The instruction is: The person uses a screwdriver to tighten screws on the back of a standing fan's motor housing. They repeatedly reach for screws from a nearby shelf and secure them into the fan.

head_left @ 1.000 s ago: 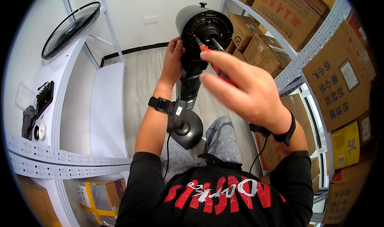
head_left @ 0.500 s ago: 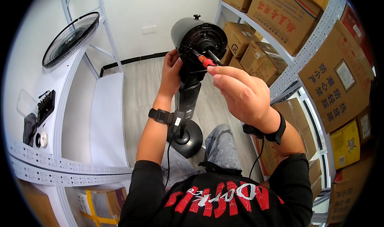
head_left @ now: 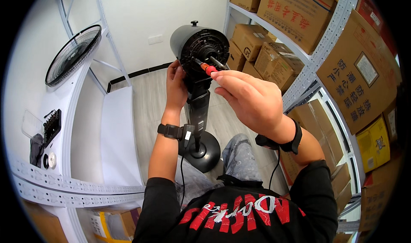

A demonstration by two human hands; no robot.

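Observation:
A black pedestal fan without its grille or blades stands before me. The round fan head (head_left: 180, 41) has its open front toward me, with a metal shaft (head_left: 218, 63) sticking out of the centre. My left hand (head_left: 175, 86) grips the lower left side of the fan head near the neck; some of its fingers are hidden behind it. In my right hand (head_left: 254, 99) is a screwdriver (head_left: 209, 68) with a red handle, pinched at its rear. Its tip meets the front of the fan head, left of the shaft. The column (head_left: 199, 110) runs down to a round base (head_left: 209, 157) on the floor.
On the white shelf at left lie a round fan grille (head_left: 72, 56), a black bit case (head_left: 52, 126), dark cloth (head_left: 37, 148) and a white round part (head_left: 52, 160). Cardboard boxes (head_left: 295, 13) fill the rack at right. Cables hang from both wristbands.
The fan head and both hands appear slightly left and lower as the whole view shifts. My right hand has turned a little around the screwdriver, whose tip stays against the fan head.

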